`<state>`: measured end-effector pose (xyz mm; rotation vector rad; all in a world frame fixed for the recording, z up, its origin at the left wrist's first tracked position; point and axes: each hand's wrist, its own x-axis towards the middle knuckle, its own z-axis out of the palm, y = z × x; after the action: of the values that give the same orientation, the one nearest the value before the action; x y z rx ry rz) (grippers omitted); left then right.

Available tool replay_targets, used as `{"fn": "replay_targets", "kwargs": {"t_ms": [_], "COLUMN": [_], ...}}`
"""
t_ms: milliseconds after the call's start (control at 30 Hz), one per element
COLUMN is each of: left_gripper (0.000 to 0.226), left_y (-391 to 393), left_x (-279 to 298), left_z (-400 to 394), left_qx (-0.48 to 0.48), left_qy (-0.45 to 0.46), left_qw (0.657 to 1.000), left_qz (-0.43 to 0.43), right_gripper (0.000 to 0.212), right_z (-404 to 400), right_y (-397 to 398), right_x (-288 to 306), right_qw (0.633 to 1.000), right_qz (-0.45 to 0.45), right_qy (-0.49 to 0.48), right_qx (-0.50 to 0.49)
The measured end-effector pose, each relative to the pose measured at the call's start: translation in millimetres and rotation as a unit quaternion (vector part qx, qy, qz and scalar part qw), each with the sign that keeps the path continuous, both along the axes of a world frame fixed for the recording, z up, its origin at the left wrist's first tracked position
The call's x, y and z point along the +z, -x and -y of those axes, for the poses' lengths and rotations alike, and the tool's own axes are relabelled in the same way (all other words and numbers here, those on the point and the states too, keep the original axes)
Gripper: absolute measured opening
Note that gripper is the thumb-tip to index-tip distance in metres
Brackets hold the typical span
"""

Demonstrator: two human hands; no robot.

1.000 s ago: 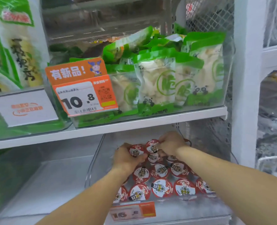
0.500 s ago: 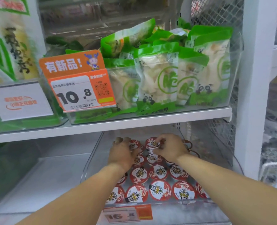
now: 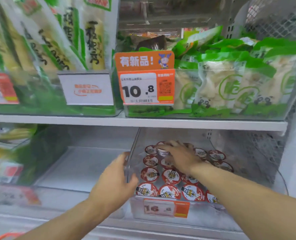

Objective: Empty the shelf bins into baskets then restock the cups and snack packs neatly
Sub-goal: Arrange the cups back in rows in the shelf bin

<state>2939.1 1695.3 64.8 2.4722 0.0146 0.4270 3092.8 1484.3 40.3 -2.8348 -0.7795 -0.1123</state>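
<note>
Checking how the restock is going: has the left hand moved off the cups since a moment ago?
Yes. The left hand has shifted left off the cups to the clear bin's left wall.
</note>
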Motion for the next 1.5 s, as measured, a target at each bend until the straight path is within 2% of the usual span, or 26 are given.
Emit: {"fn": "replay_targets", "kwargs": {"t_ms": [33,67,133,200,367,467,567,633,700,800,867,933,1067,1333,1500], "left_gripper": [0.010,0.003,0.013,0.013,0.013,0.014,0.013,0.012,0.011,0.011,0.010,0.011,0.011,0.011,0.011], "left_y": [0,0,-1,0,-2,-4,-8,-11,-11,-11,-10,-10,-9,-9,-8], "left_x": [-2,-6,-13,-11,-4,-5,-5,-5,-6,-6,-6,-5,-3,-1,1], "left_z": [1,2,5,7,3,1,0,0,0,-2,-1,0,1,1,1], "left_qx": [0.021,0.039,0.064,0.073,0.030,0.007,0.000,-0.001,-0.002,-0.006,-0.007,-0.006,0.002,-0.004,-0.006], "left_qy": [0.004,-0.002,-0.037,-0.042,-0.048,-0.046,-0.036,-0.030,-0.028,-0.023,-0.022,-0.024,-0.028,-0.027,-0.039], "left_qw": [1.000,0.999,0.997,0.996,0.997,0.998,0.998,0.998,0.998,0.999,0.999,0.999,0.999,0.998,0.998], "left_qz": [-0.018,-0.027,-0.026,-0.032,-0.049,-0.047,-0.056,-0.052,-0.051,-0.049,-0.045,-0.044,-0.045,-0.051,-0.047], "right_gripper": [0.055,0.050,0.038,0.029,0.022,0.025,0.038,0.051,0.059,0.045,0.032,0.031,0.045,0.033,0.039], "right_z": [1,2,4,0,-43,-50,-27,-4,18,32,25,11,-13,-19,-22], "right_y": [-2,-4,-8,-10,-17,-23,-22,-17,-14,-15,-16,-19,-24,-32,-33], "right_x": [-1,-2,-3,-2,-1,-2,9,15,15,11,10,10,4,0,0], "right_qw": [1.000,0.999,0.998,0.996,0.986,0.996,0.992,0.989,0.987,0.982,0.982,0.981,0.989,0.986,0.991], "right_qz": [0.011,0.022,0.045,0.055,0.088,0.076,0.127,0.140,0.099,0.000,0.014,0.034,0.012,0.035,0.064], "right_qy": [-0.013,-0.024,-0.044,-0.065,-0.140,-0.055,-0.013,0.001,0.025,-0.015,-0.074,-0.117,-0.075,-0.108,-0.035], "right_qx": [-0.008,-0.012,-0.011,-0.011,-0.011,0.003,0.020,-0.038,-0.122,-0.186,-0.172,-0.148,-0.127,-0.121,-0.116]}}
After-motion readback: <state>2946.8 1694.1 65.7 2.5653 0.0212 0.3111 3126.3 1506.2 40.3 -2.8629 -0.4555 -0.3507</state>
